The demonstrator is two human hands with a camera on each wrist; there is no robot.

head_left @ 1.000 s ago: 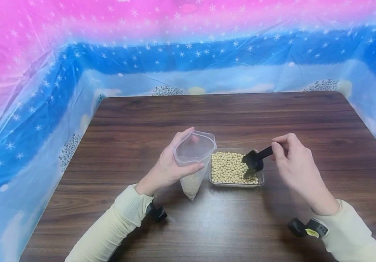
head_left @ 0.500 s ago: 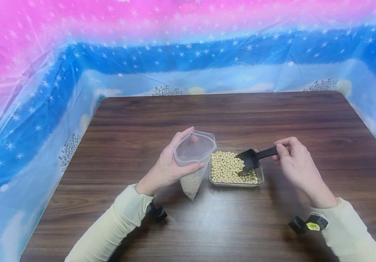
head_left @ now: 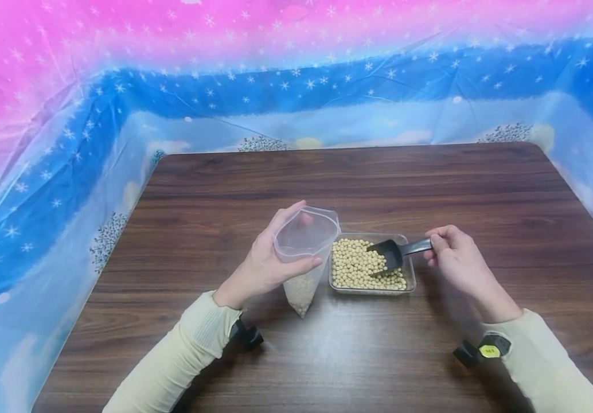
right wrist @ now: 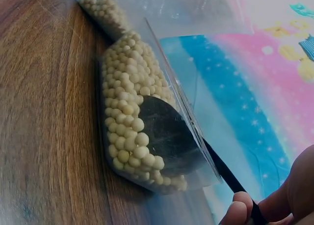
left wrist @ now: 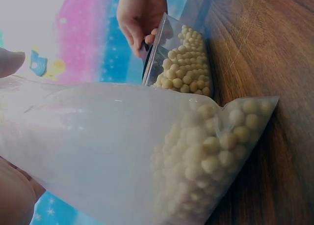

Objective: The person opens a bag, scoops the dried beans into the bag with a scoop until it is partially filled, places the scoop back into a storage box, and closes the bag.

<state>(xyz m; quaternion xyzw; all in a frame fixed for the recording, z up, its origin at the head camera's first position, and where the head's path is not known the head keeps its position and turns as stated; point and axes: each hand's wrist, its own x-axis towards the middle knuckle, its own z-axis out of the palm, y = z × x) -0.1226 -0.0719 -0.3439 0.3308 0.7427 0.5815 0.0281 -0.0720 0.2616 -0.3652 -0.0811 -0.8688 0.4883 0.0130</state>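
Observation:
My left hand [head_left: 268,261] grips a frosted clear plastic bag [head_left: 307,232] near its top, with the mouth spread wide. Round pale-yellow beans [left wrist: 201,151] fill the bag's lower part, and its bottom corner meets the table. Right beside the bag stands a clear rectangular container [head_left: 374,291] holding more of the same beans [head_left: 355,264]. My right hand [head_left: 459,258] pinches the handle of a black scoop [head_left: 391,255] at the container's right side. In the right wrist view the scoop's blade [right wrist: 164,131] sits partly sunk among the beans, behind the clear wall.
Under everything is a dark wood-grain table [head_left: 224,189] with rounded far corners. A pink and blue snowflake-printed cloth [head_left: 296,86] hangs around its back and sides. Each wrist carries a small black camera, such as the right one [head_left: 469,353].
My right hand has lowered and shifted slightly, and the scoop has moved left into the beans, its handle now lying flatter. The left hand and the bag stay where they were.

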